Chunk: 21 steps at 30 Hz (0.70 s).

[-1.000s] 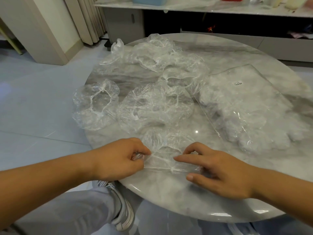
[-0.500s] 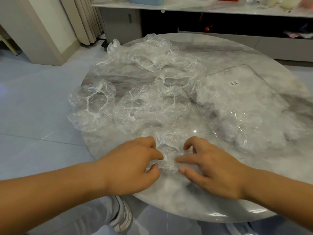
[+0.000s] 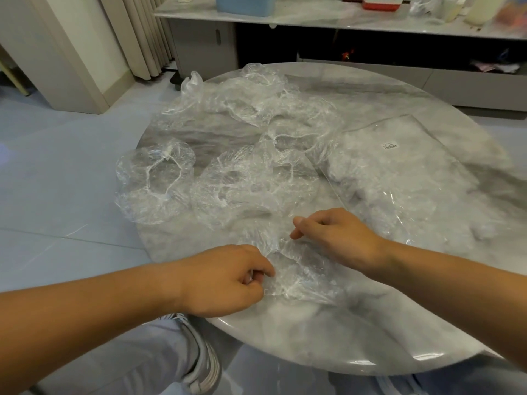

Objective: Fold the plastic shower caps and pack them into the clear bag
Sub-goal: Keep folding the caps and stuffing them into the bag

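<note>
A crumpled clear shower cap (image 3: 296,276) lies near the front edge of the round marble table (image 3: 328,334). My left hand (image 3: 225,277) pinches its left edge with curled fingers. My right hand (image 3: 333,235) pinches the cap's far right edge between thumb and forefinger. Several more loose clear caps (image 3: 251,178) are strewn across the table's left and middle, one (image 3: 154,183) hanging over the left rim. The clear bag (image 3: 410,172), with a small barcode label and white folded caps inside, lies flat at the right.
A long low cabinet (image 3: 342,21) with a blue box, a red box and bottles stands behind the table. Curtains and a wall corner are at the far left. My knee and a grey shoe (image 3: 199,360) show below the table's front edge.
My hands have drawn apart: the left went back toward me, the right went up and away. The cap between them is stretched out wider than half a second ago.
</note>
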Motion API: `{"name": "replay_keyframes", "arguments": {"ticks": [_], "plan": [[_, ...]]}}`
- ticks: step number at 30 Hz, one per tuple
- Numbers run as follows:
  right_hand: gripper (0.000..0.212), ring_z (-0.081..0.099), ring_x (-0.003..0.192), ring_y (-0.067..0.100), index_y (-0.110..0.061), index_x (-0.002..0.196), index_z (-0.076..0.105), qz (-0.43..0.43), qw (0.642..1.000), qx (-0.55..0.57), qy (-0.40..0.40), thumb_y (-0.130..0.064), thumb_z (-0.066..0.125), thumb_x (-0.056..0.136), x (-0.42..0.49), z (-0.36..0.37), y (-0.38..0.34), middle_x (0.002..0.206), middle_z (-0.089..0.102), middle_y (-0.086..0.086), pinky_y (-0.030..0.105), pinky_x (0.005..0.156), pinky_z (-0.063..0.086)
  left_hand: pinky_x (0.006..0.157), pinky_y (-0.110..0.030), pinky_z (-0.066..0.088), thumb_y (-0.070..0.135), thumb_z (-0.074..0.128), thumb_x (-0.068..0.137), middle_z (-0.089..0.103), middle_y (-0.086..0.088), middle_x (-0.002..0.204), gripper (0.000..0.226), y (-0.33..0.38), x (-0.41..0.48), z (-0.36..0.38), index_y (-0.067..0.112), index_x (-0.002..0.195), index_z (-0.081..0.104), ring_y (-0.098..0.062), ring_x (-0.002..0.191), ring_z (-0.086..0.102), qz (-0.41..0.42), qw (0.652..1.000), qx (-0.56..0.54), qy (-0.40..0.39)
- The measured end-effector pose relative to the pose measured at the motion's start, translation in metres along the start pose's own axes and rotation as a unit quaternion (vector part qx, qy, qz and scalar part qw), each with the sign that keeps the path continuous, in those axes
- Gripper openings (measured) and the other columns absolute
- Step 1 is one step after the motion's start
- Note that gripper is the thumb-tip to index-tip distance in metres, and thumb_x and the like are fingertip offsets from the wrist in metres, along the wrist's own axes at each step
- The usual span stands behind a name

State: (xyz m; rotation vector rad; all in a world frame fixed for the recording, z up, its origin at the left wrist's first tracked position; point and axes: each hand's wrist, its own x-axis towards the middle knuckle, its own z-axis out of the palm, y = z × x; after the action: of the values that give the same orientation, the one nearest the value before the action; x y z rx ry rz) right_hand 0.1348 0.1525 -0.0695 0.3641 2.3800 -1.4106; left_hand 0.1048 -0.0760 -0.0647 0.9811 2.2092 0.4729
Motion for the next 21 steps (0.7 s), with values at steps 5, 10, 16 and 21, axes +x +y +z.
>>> {"name": "replay_keyframes", "arguments": {"ticks": [5, 10, 16, 21], "plan": [[0.043, 0.06, 0.109, 0.003, -0.021, 0.084, 0.08, -0.027, 0.999, 0.038, -0.001, -0.05, 0.052, 0.1, -0.004, 0.003, 0.001, 0.113, 0.067, -0.012, 0.033, 0.104, 0.045, 0.1, -0.017, 0.039, 0.043, 0.038, 0.084, 0.049, 0.025, 0.11, 0.057, 0.0, 0.001, -0.006, 0.034, 0.137, 0.056, 0.004, 0.106, 0.051, 0.002, 0.999, 0.016, -0.041], [0.049, 0.052, 0.072, 0.014, -0.019, 0.089, 0.08, -0.002, 0.998, 0.029, -0.051, -0.054, 0.047, 0.101, -0.004, 0.0, -0.004, 0.078, 0.057, 0.003, 0.026, 0.076, 0.047, 0.103, -0.017, 0.036, 0.035, 0.041, 0.098, 0.044, 0.026, 0.109, 0.047, 0.0, 0.001, -0.007, 0.034, 0.144, 0.05, 0.004, 0.109, 0.048, 0.0, 0.997, 0.019, -0.078], [0.045, 0.059, 0.065, 0.001, -0.021, 0.091, 0.082, -0.022, 0.998, 0.062, -0.012, -0.046, 0.047, 0.104, -0.004, -0.005, 0.005, 0.076, 0.068, -0.011, 0.017, 0.072, 0.042, 0.107, -0.017, 0.035, 0.041, 0.038, 0.09, 0.048, 0.027, 0.115, 0.055, -0.005, 0.001, -0.012, 0.032, 0.143, 0.054, 0.007, 0.114, 0.049, -0.013, 0.996, -0.032, -0.083], [0.057, 0.056, 0.118, -0.003, -0.017, 0.116, 0.074, -0.256, 0.952, -0.169, 0.013, -0.056, 0.035, 0.101, -0.022, -0.009, 0.013, 0.123, 0.069, -0.011, 0.024, 0.105, 0.041, 0.109, -0.018, 0.033, 0.041, 0.041, 0.093, 0.051, 0.031, 0.122, 0.05, -0.005, 0.001, -0.023, 0.038, 0.141, 0.053, 0.012, 0.117, 0.048, -0.029, 0.995, -0.064, -0.077]]}}
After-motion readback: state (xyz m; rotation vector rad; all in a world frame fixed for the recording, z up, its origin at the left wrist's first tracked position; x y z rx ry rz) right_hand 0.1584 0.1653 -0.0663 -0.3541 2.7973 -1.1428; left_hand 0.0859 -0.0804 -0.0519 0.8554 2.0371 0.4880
